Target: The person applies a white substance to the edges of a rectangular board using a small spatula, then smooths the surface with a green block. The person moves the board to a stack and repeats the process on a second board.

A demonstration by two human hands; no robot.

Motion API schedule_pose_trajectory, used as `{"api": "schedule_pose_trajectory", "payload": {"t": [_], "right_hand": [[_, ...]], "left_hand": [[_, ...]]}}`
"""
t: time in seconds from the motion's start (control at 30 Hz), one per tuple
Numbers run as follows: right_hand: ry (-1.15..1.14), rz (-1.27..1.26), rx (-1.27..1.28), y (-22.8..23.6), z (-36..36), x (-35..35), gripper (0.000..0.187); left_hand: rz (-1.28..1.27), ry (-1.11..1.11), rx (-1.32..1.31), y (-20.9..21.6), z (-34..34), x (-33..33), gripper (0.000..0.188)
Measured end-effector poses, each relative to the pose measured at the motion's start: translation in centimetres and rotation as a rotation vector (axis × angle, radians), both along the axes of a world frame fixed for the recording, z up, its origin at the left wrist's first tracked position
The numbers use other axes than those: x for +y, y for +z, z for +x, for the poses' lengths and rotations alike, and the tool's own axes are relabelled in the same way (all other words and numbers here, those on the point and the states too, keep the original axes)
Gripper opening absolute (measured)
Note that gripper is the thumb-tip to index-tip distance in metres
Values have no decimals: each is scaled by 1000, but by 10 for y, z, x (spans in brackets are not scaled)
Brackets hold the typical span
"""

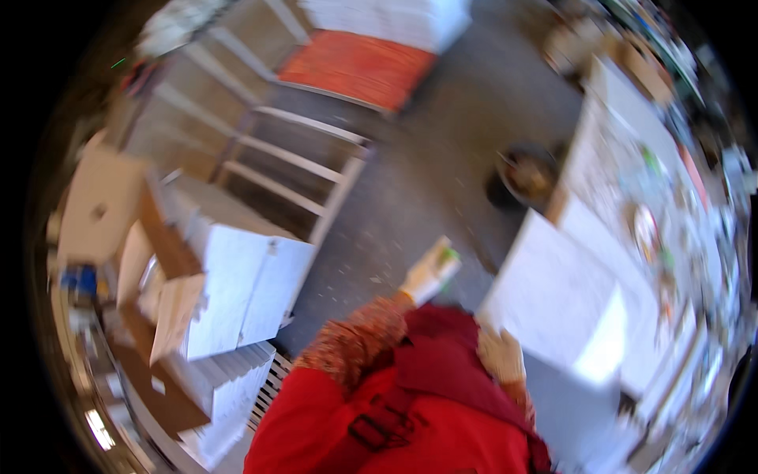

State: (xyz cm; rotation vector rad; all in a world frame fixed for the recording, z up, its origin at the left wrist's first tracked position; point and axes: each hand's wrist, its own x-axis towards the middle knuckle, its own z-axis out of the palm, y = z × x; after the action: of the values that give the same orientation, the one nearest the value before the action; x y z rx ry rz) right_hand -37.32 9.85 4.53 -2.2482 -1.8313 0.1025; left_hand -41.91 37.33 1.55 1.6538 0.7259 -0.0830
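Observation:
My left hand (422, 278), in a pale work glove with an orange cuff, reaches forward over the floor in front of my body. A small white and green thing (448, 255) shows at its fingers, too blurred to name. My right hand (501, 355), in a cream knitted glove, hangs low beside my dark red apron (442, 347). It is nearest to the corner of a white-topped table (545, 292), and I cannot make out whether it touches it. Its fingers are blurred, and nothing shows in them.
To the left, white panels (245, 284) and open cardboard boxes (170, 261) stand on a slatted pallet (271, 387). Beyond is a low slatted frame (292, 158) and an orange-red board (355, 67) beside a white stack. A dark bucket (521, 178) stands by the cluttered right-hand table.

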Motion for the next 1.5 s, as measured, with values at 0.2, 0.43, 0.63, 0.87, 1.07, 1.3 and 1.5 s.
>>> {"api": "schedule_pose_trajectory", "payload": {"t": [0.2, 0.43, 0.63, 0.87, 1.07, 1.3, 1.5], "right_hand": [[-251, -147, 9, -20, -23, -20, 2], [-182, -351, -494, -87, -34, -20, 11], [1036, -1209, -2379, -95, -44, -9, 33], [2044, -1119, -2593, -79, -34, 2, 25], [2147, -1203, -2447, -69, -25, 15, 26], [2132, -1165, -2556, -82, -30, 10, 34], [2133, -1156, -2514, -84, -28, 14, 36]], "left_hand": [[-209, -57, 40, -58, -4, -35, 62], [-159, -119, -39, -50, 4, -81, 63], [-150, -83, -1, -49, 6, -105, 61], [-89, 6, -84, -44, -19, -132, 58], [57, 106, -128, -22, 22, -132, 51], [107, 83, -229, -48, -4, -135, 51], [27, 106, -145, -46, -19, -136, 53]]}}
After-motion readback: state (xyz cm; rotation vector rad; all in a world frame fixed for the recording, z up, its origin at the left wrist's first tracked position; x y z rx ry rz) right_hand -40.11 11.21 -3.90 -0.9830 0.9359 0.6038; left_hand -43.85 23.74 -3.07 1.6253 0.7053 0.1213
